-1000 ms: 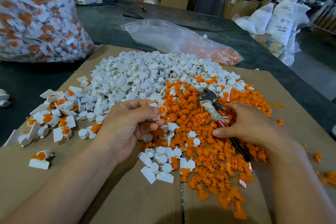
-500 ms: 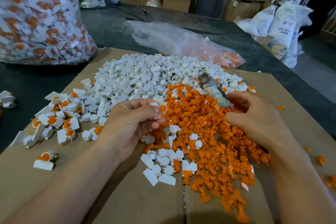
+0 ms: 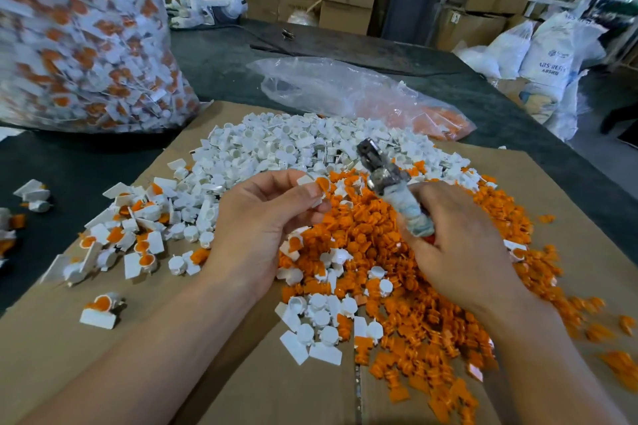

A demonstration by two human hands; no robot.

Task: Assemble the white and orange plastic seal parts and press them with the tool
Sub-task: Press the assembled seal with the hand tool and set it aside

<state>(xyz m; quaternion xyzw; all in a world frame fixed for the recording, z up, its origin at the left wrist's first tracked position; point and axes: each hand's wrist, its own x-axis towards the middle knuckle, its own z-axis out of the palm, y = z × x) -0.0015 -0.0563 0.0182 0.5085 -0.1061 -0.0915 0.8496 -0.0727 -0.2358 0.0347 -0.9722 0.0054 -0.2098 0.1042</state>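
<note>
Fingers of the left hand (image 3: 262, 221) pinch a white-and-orange seal (image 3: 318, 187); the right hand (image 3: 459, 245) grips the tool (image 3: 390, 183), its handle hidden.

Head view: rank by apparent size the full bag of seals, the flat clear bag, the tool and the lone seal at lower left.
1. Full bag of seals, though cropped by the frame.
2. Flat clear bag.
3. Tool, nearer the camera.
4. Lone seal.

We are seeing smooth white plastic parts (image 3: 276, 148) and orange plastic parts (image 3: 431, 286) lying on matt brown cardboard (image 3: 276, 390). The tool (image 3: 392, 188) is showing dull grey metal and a cloth-wrapped handle, and the clear plastic bag (image 3: 345, 93) is gleaming.
</note>
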